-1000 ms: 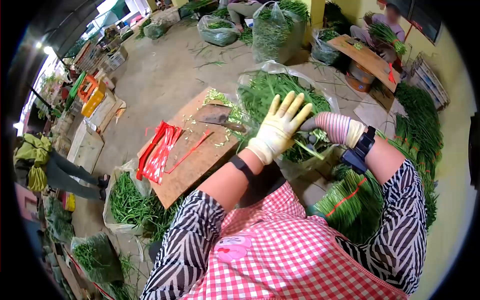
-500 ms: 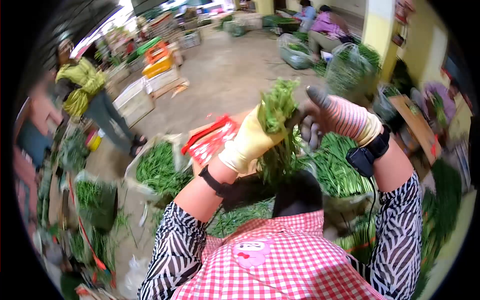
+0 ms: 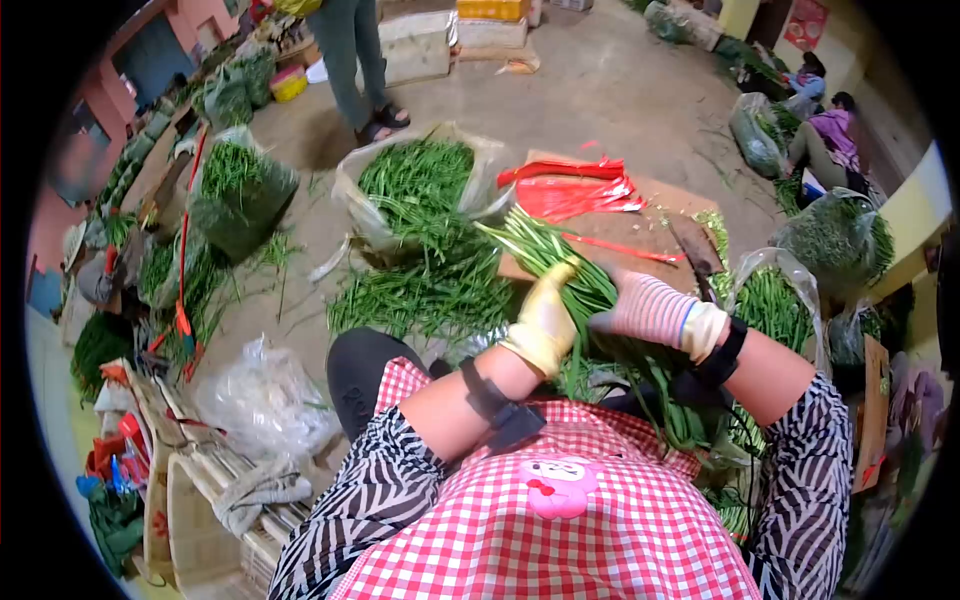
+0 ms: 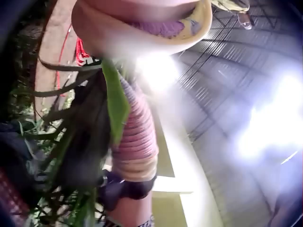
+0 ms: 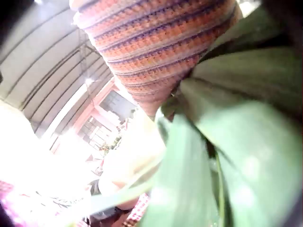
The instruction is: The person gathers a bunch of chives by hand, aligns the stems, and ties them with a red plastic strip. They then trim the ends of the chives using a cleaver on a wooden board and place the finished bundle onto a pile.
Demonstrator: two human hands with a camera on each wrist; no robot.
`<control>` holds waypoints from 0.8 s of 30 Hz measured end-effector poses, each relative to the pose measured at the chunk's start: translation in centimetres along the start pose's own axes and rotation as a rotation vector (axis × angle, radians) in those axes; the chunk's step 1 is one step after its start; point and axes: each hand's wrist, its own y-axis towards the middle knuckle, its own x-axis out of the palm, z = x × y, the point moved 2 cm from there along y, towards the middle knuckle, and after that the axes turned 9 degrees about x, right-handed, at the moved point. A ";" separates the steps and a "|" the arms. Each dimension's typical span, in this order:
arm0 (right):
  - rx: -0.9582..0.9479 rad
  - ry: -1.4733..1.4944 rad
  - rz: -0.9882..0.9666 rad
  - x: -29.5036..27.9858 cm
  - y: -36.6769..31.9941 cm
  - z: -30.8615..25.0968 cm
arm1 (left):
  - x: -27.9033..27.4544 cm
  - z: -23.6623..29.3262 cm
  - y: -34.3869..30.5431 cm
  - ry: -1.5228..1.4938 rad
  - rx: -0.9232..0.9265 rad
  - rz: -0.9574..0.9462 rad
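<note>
Both hands hold a bunch of garlic chives (image 3: 590, 288) above the lap, its pale stem ends pointing away to the left and its leaves hanging toward the apron. My left hand (image 3: 545, 320), in a yellowish glove, grips the bunch from the left side. From the right, my right hand (image 3: 655, 308), in a striped knit glove with dark fingertips, grips it too; its fingers are partly hidden behind the leaves. Broad leaves (image 5: 189, 175) fill the right wrist view below the striped glove. In the left wrist view, a leaf (image 4: 116, 104) hangs before the striped glove.
Ahead is a wooden board (image 3: 690, 205) with red ties (image 3: 575, 190), a cleaver (image 3: 695, 245) and cut white bits. Bags of greens (image 3: 420, 185) stand around, loose leaves (image 3: 420, 300) lie on the floor. A chair (image 3: 215, 520) is at left; a person's legs (image 3: 355, 70) stand beyond.
The head view has swung left. My left hand went from spread fingers to gripping the bunch. The bunch, upright half a second ago, now slants with stem ends away, and both hands are on it.
</note>
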 end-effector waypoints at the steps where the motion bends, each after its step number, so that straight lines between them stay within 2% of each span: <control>1: 0.240 -0.106 -0.136 0.6 0.6 0.9 | -1.2 -0.7 -1.1 0.078 -0.098 0.092; 3: 0.380 -0.039 -0.314 1.7 0.3 1.2 | -3.6 -1.3 -3.5 0.248 -0.232 0.108; 4: 0.453 -0.028 -0.394 2.7 0.8 3.4 | -4.6 -0.9 -4.6 0.523 -0.339 0.137; 5: 0.528 -0.015 -0.470 3.4 1.0 5.4 | -6.9 -1.7 -4.3 0.557 -0.481 0.009; 6: 0.692 0.246 -0.570 4.3 0.4 6.2 | -9.2 -2.6 -4.1 0.597 -0.611 -0.138; 7: 0.772 0.199 -0.623 4.8 0.6 7.6 | -10.2 -3.2 -3.8 0.415 -0.824 -0.169; 8: 0.815 0.085 -0.620 5.1 1.0 7.9 | -13.1 -5.5 -2.8 0.433 -0.957 0.001; 9: 0.860 -0.029 -0.608 5.3 1.0 8.2 | -13.8 -5.4 -2.4 0.369 -1.113 -0.152; 10: 0.797 -0.119 -0.654 5.7 1.7 9.3 | -14.7 -5.4 -1.8 0.402 -1.185 -0.119; 11: 0.881 0.006 -0.681 6.4 2.3 10.0 | -15.7 -5.7 -1.5 0.433 -1.262 -0.085; 12: 1.051 0.201 -0.765 7.5 2.9 11.3 | -19.1 -7.0 -0.4 0.328 -1.336 -0.225; 14: 1.117 0.197 -0.919 10.2 5.5 15.2 | -21.9 -8.3 0.7 0.314 -1.413 -0.017; 16: 0.897 0.013 -1.050 14.2 8.7 21.6 | -25.2 -9.7 1.2 0.311 -1.395 0.108; 17: 0.823 0.053 -1.058 15.5 9.5 23.0 | -26.9 -10.6 2.0 0.299 -1.448 0.297; 18: 0.749 0.095 -1.065 16.7 10.4 24.3 | -30.3 -11.3 2.1 -0.477 -1.571 0.482; 20: 0.758 0.103 -0.954 18.1 13.1 23.9 | -31.0 -10.4 3.1 -0.263 -1.538 0.526; 21: 0.794 0.057 -0.891 18.6 14.6 23.7 | -28.9 -8.8 4.4 0.704 -1.316 0.337; 22: 0.835 -0.027 -0.865 18.7 15.7 22.5 | -29.9 -9.1 4.8 0.499 -1.309 0.257; 23: 0.873 -0.113 -0.833 18.3 16.0 21.4 | -27.8 -7.5 4.9 0.525 -1.281 0.244; 24: 0.498 -0.290 -0.898 19.6 16.3 23.5 | -25.5 -5.9 5.0 0.552 -1.252 0.231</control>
